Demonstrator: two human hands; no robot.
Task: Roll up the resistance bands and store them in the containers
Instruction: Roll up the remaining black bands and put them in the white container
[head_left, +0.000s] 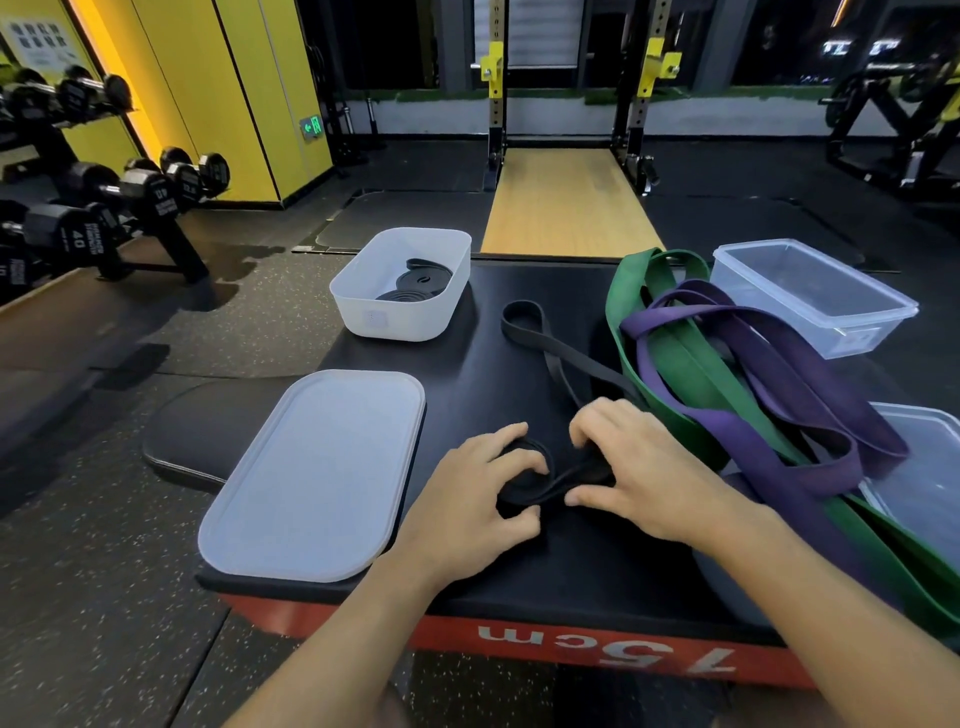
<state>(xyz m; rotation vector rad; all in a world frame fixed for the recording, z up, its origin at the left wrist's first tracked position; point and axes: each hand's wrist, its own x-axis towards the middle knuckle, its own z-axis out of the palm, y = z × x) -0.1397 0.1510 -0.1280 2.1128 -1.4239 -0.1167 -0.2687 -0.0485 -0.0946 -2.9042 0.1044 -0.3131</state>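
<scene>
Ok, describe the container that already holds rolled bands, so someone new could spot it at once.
Start at the black-topped box with the red side. At its far left corner stands an open white tub holding rolled black bands. The container at the far right corner is clear plastic instead.

We see a dim room with a warm glow beside the tall yellow wall panels (208, 93); edges bend and blur softly.

matt rubber bands (737, 364), frosted plastic lid (317, 473)
</scene>
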